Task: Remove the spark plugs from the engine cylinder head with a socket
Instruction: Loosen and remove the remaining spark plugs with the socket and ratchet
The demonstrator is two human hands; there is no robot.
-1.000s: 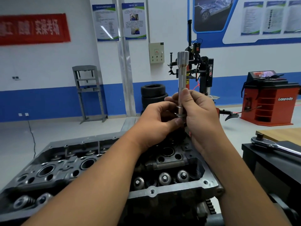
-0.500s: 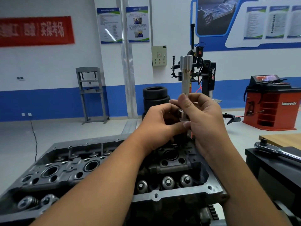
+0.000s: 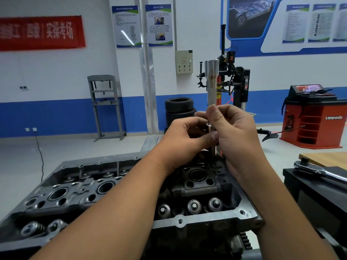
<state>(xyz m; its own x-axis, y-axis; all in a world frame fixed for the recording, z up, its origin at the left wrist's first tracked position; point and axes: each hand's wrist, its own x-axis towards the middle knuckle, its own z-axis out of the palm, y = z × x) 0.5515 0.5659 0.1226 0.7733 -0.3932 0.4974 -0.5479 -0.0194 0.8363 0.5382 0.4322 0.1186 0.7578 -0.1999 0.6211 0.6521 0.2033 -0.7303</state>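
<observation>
While both hands work above the cylinder head (image 3: 187, 220), the socket (image 3: 211, 85) stands upright, its wide end up top and a thin rod (image 3: 213, 149) dropping below the grip toward a plug well at the far right. Right hand (image 3: 236, 136) pinches the shaft w/ thumb and fingers; left hand (image 3: 185, 139) pinches a small collar just under it. Tool looks like stiff, smooth steel, prob. heavy-ish and slick, so best held low on the narrow shaft. No spark plug visible. Ratchet (image 3: 319, 171) lies on the desk (image 3: 319, 186) well right of the grip.
</observation>
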